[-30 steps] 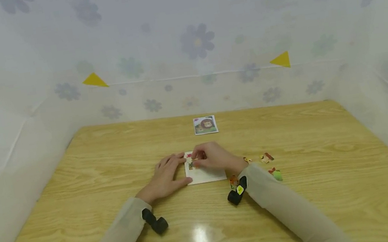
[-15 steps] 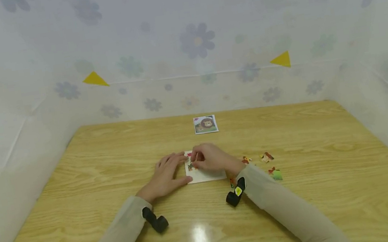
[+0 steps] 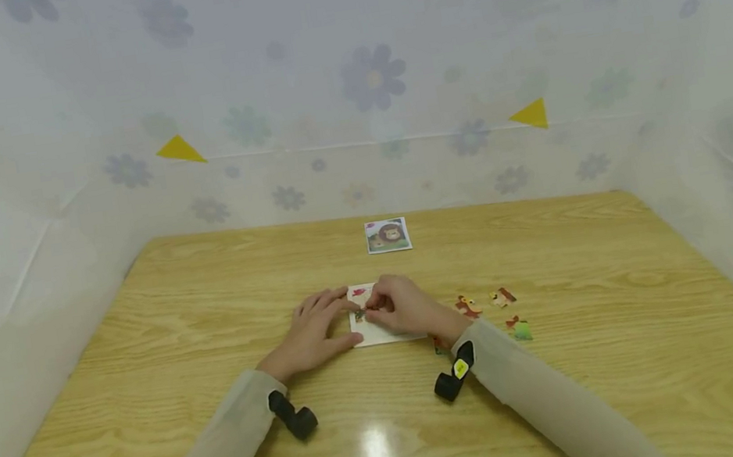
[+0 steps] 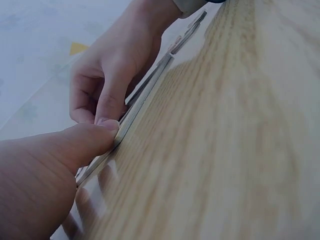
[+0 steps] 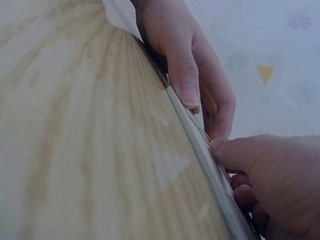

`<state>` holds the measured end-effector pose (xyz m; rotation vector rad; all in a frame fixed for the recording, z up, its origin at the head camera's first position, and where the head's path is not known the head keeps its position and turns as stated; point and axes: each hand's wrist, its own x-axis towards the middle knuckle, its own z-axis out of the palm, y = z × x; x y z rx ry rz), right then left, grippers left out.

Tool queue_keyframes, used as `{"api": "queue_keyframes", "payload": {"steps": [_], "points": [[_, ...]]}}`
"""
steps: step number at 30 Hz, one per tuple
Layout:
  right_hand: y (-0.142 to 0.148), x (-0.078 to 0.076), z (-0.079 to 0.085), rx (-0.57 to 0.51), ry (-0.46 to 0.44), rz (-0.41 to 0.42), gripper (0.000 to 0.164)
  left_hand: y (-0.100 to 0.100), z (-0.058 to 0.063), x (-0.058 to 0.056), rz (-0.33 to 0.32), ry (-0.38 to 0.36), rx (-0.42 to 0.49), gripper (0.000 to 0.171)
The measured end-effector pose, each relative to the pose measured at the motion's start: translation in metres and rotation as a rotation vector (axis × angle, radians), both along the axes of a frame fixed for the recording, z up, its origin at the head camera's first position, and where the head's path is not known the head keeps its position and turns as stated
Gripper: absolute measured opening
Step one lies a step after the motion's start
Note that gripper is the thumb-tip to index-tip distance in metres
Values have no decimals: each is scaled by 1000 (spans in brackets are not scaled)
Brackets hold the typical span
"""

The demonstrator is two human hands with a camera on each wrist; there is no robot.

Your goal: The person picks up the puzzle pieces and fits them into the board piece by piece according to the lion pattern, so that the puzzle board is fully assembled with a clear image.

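Observation:
A white puzzle board (image 3: 389, 332) lies flat on the wooden table, with a pink-and-cream assembled patch (image 3: 358, 294) in its far left corner. My left hand (image 3: 314, 331) rests along the board's left edge, fingers extended and thumb (image 4: 95, 137) on the near corner. My right hand (image 3: 407, 308) reaches over the board from the right. Its thumb and index finger pinch a small jigsaw piece (image 3: 365, 310) down at the patch, mostly hidden by the fingertips. In the right wrist view, the right thumb (image 5: 235, 152) is low over the board, facing the left hand's fingers.
Several loose jigsaw pieces lie right of the board, among them a red-brown piece (image 3: 467, 306), a brown-and-cream piece (image 3: 502, 297) and a green-and-red piece (image 3: 520, 328). The right forearm partly covers another. A lion picture card (image 3: 387, 235) lies behind the board.
My right hand has shifted slightly toward me, its fingertips lower on the patch, and the wrist has turned a little. More of the red-brown piece shows. The left hand stays put.

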<state>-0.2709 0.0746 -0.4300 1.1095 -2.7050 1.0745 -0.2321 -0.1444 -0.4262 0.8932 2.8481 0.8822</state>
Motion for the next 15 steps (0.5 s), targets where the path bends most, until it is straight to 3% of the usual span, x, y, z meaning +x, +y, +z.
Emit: {"api": "queue_keyframes", "payload": {"steps": [7,15], "points": [[2,-1,1,30,39,-2,6,1,-1,-2,6,3,-4,44],[25,2,9,-78,-38,-98,12,3,-1,-2,5,4,-20,44]]}}
